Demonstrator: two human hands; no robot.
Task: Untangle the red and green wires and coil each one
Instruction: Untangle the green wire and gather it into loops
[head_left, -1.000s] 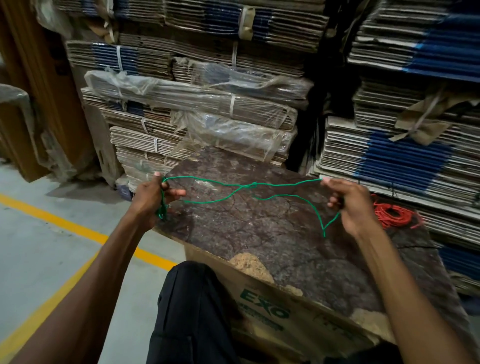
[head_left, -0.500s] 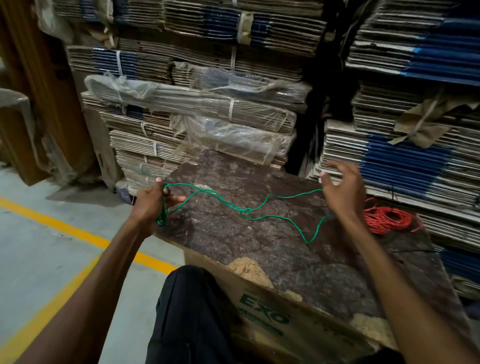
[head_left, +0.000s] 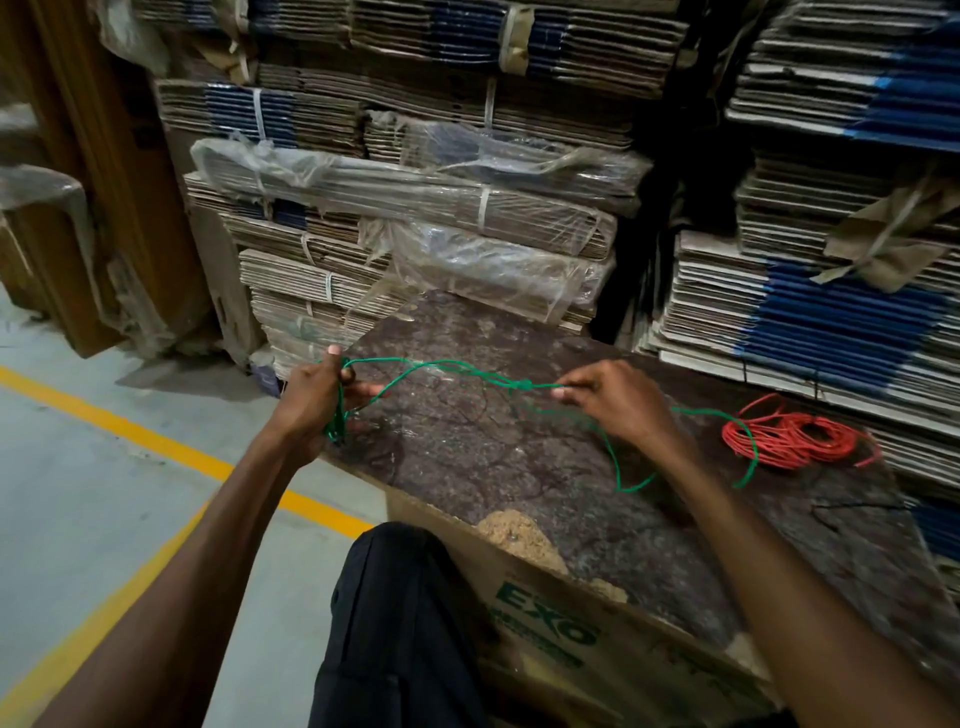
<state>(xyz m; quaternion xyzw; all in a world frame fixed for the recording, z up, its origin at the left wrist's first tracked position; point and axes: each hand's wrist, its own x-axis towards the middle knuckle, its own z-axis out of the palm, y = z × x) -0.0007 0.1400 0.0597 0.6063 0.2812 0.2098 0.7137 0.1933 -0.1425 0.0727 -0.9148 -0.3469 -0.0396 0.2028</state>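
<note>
Both hands were clenched on green wire (head_left: 447, 370): L hand (head_left: 317, 400) w/ loops, R hand (head_left: 618, 402) at knot; red wire (head_left: 795, 439) was coiled on bench (head_left: 519, 467).

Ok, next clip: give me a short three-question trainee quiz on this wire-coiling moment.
1. True or false: the red wire already lies coiled on the board, touched by neither hand.
2. Which hand holds the gathered loops of the green wire? A) left hand B) right hand C) neither
3. Fill in: the right hand pinches the green wire beside a small ____ in the strand.

Key
1. True; it rests to the right of the right hand.
2. A; the loops hang from the left hand at the board's left edge.
3. Knot; it looks like a knot or tight twist just left of the fingertips, though the picture is slightly blurred.
</note>
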